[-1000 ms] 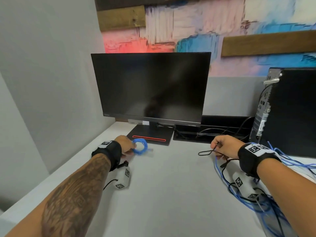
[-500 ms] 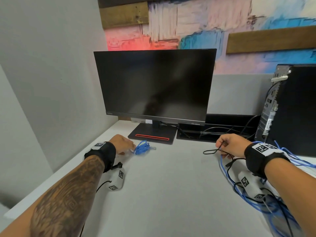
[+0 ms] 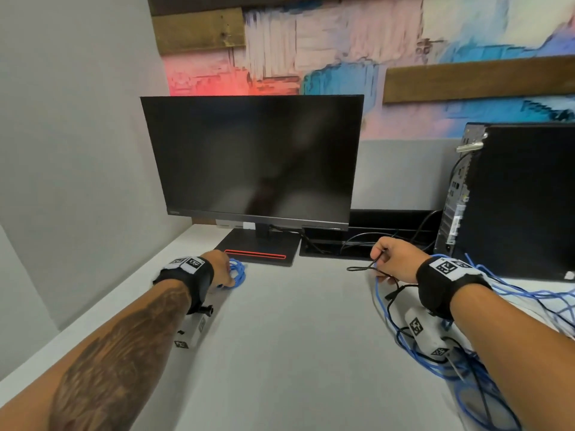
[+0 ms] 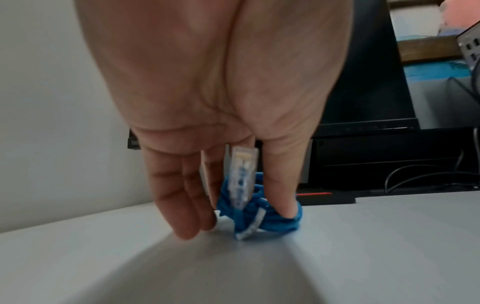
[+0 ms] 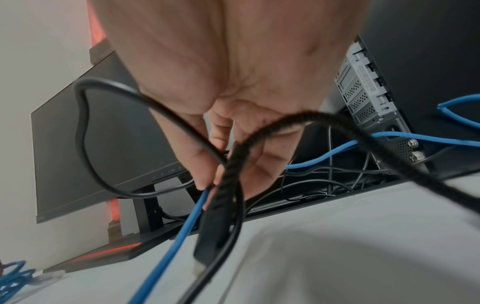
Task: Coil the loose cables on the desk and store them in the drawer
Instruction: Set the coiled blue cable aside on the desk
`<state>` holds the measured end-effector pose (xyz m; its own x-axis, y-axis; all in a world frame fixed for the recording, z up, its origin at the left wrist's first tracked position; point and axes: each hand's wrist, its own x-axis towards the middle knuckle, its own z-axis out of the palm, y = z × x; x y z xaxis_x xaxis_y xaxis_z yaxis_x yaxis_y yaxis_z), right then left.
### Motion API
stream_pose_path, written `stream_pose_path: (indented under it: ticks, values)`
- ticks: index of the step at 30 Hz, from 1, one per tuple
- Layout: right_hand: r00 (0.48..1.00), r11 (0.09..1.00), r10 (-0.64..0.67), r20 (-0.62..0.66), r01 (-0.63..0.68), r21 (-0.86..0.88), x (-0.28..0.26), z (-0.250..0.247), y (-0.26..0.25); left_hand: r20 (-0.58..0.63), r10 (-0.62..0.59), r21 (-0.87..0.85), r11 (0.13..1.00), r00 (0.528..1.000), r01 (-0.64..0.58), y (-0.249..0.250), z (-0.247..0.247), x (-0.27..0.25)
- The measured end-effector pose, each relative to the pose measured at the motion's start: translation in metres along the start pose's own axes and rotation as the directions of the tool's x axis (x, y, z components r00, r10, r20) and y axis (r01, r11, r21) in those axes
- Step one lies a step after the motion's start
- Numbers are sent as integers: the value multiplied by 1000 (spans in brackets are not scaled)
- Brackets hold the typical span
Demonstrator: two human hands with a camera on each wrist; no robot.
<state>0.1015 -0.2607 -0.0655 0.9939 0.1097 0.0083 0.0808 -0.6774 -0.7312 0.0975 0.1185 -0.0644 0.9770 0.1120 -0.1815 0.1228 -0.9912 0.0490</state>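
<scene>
A small coiled blue cable (image 3: 239, 272) lies on the white desk (image 3: 295, 337), just in front of the monitor base. My left hand (image 3: 222, 269) is down on it. In the left wrist view the thumb (image 4: 283, 203) digs into the coil (image 4: 275, 222) and the fingers (image 4: 187, 216) reach down on its other side, so the coil is pinched. Its clear plug (image 4: 242, 176) sticks up. My right hand (image 3: 381, 255) pinches a thin black cable (image 5: 85, 131), a braided black cable (image 5: 233, 164) and a blue cable (image 5: 182, 230) together. A blue and black tangle (image 3: 466, 368) trails under that forearm.
A dark monitor (image 3: 252, 157) on a black base (image 3: 258, 247) stands at the back. A black computer tower (image 3: 513, 197) is at the back right. Behind the hands runs a black cable slot (image 3: 367, 241). A grey wall closes the left side. No drawer is in view.
My left hand has brought the blue coil from a raised hold down onto the desk and stays on it. My right hand has kept its hold and hardly moved.
</scene>
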Motion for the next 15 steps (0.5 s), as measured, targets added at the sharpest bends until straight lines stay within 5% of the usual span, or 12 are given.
stream_pose_path:
  ticks: [3,5,7,9,11,15]
  values:
    - [1000,999,-19,-18,20,45,-2,-8,0,-114,3,88,996,993,7,7,-9,5]
    - [999,996,-26,-36,29,88,-4,-12,0,-298,51,-126,988,953,-92,29,-17,-6]
    - [998,992,-32,-47,37,118,-6,-12,-3,-380,152,-361,884,912,-297,70,-28,-23]
    - [997,988,-59,-49,65,137,-10,-7,-11,-311,262,-582,707,914,-401,119,-33,-40]
    - [994,982,-102,-38,107,153,-12,-1,-21,-196,330,-728,582,923,-363,162,-31,-47]
    - [985,978,-173,1,172,118,-18,-3,-34,-159,375,-739,568,913,-362,199,-13,-38]
